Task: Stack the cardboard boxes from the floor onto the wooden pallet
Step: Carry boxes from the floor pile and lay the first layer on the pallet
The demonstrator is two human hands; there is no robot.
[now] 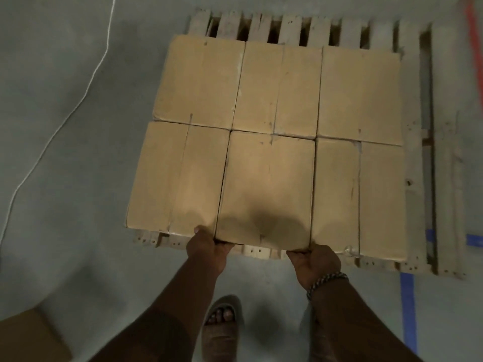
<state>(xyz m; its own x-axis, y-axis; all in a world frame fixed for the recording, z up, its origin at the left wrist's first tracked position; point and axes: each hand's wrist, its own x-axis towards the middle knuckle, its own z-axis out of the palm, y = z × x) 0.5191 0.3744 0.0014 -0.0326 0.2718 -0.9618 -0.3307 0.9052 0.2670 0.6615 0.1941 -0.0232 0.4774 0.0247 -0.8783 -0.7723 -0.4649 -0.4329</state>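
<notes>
1. Gripping the near edge of the middle front box (266, 186), the left hand (206, 246) curls its fingers round the corner at 7 o'clock of that box, with the thumb up beside the seam.
2. The right hand (316, 262) holds the corner at 5 o'clock in the same way, fingers curled round the edge; a braided bracelet (326, 279) is on its wrist.
3. This box sits on the wooden pallet (414, 205), at 12 o'clock from the person, touching a box on each side.
4. Six boxes cover the pallet in two rows of three; bare slats show at 12 and 3 o'clock.
5. Another cardboard box (26, 335) lies on the floor (65, 205) at 8 o'clock, well apart from the pallet.
6. A white cord (99, 64) runs at 10 o'clock, blue tape (407, 309) at 4 o'clock, and a foot in a sandal (222, 325) at 6 o'clock.
</notes>
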